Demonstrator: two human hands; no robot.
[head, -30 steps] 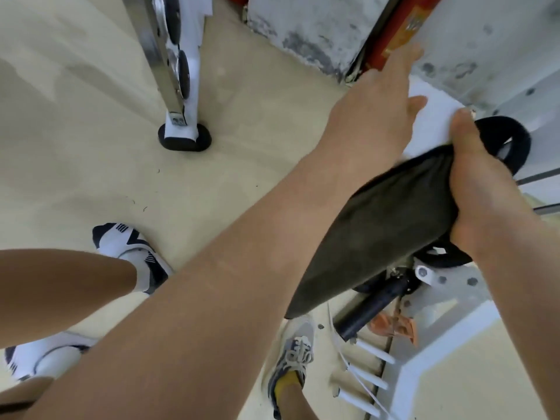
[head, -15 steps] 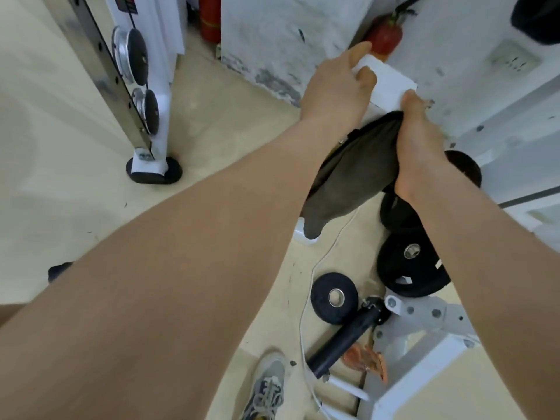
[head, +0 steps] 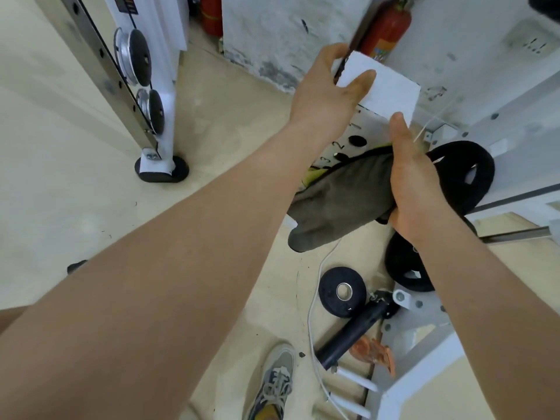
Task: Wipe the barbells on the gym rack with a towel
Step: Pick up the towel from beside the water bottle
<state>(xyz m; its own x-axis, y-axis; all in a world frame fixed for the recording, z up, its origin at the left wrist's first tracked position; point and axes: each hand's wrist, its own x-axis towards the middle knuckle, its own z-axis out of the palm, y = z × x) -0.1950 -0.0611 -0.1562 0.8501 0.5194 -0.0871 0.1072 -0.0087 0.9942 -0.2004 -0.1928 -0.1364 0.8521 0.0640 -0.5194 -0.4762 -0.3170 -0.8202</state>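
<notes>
Around the hands the floor (head: 212,165) is crowded. A large black weight plate (head: 468,174) hangs on the white rack frame (head: 424,356) just behind the right hand (head: 418,183). A second plate (head: 404,268) sits lower, partly hidden by the right forearm. A small plate (head: 342,291) lies flat on the floor, touching the end of a black bar (head: 354,331) that lies at the rack's foot, and a white cable (head: 313,301) trails past both. A red fire extinguisher (head: 388,28) stands against the wall behind the hands. To the left is a cable machine post (head: 157,95) with two pulleys on a black foot. A grey shoe (head: 275,386) shows at the bottom edge.

Both arms reach forward. The left hand (head: 327,92) grips the top of the white upright (head: 385,89), thumb on its near face and fingers curled over the far edge. Numbered holes run down the upright below it. The right hand, its back to the camera, is closed around the dark grey towel (head: 342,201), thumb pointing up to the lower edge of the upright's top. The towel hangs down and to the left from that grip, in front of the upright and above the floor.
</notes>
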